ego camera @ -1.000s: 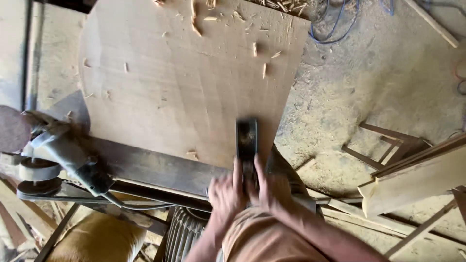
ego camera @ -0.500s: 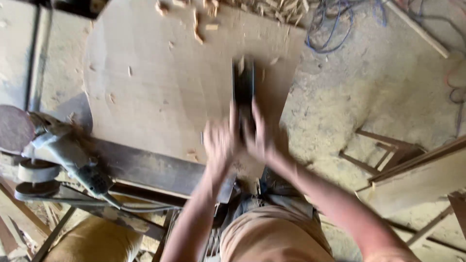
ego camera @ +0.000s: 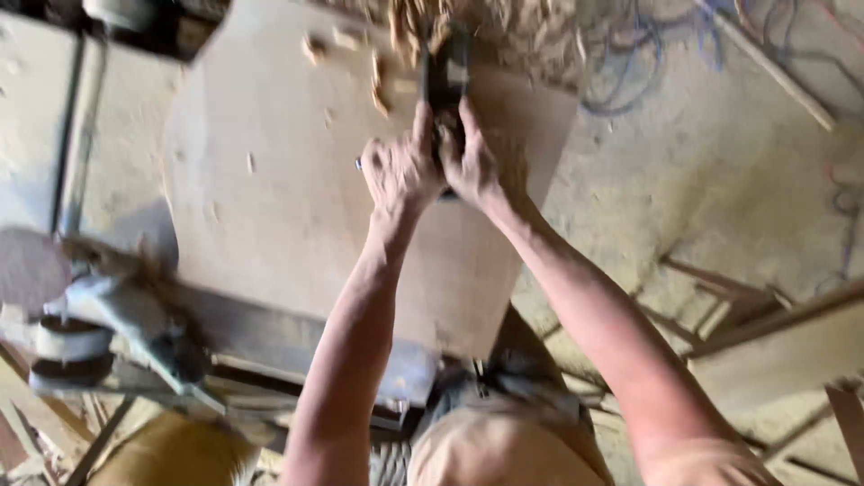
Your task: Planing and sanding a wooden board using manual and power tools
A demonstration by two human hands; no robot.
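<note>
A dark hand plane (ego camera: 445, 76) rests on a large pale wooden board (ego camera: 270, 207), near the board's far edge. My left hand (ego camera: 400, 171) and my right hand (ego camera: 472, 162) both grip the plane from behind, side by side, with my arms stretched out over the board. Wood shavings (ego camera: 405, 36) lie heaped around the plane's front and scattered along the far end of the board. The picture is blurred by motion.
An angle grinder (ego camera: 108, 315) with a round disc lies at the left on the bench edge. Blue cable (ego camera: 648, 63) coils on the dusty floor at the upper right. Wooden frames and planks (ego camera: 774, 342) stand at the right.
Both hands have pushed the plane along the board away from me, from its near edge to its far end. My arms are now extended and shavings have piled up ahead.
</note>
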